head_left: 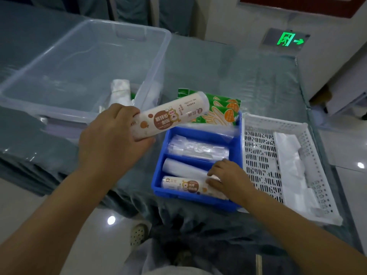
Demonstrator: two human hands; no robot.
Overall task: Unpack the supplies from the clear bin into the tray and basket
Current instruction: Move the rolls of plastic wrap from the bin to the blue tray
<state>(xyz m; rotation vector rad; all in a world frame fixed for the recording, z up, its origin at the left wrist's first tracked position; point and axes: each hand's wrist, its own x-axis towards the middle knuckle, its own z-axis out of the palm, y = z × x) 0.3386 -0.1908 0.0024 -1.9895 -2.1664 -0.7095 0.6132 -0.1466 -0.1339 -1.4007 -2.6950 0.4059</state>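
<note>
Left hand [111,135], centre frame, grips a printed roll [170,116] above the blue tray [198,199]; right hand [228,179] settles rolls inside. White basket [278,124], right, holds bags. Clear bin [83,62], upper left, retains few items: unpacking appears nearly complete.

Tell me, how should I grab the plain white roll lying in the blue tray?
Grip the plain white roll around its left half, coming down from above. It lies flat and long in the blue tray, with walls and the printed roll close along its sides, so only its top is open. The right hand covers its right end, leaving the left end free.
</note>
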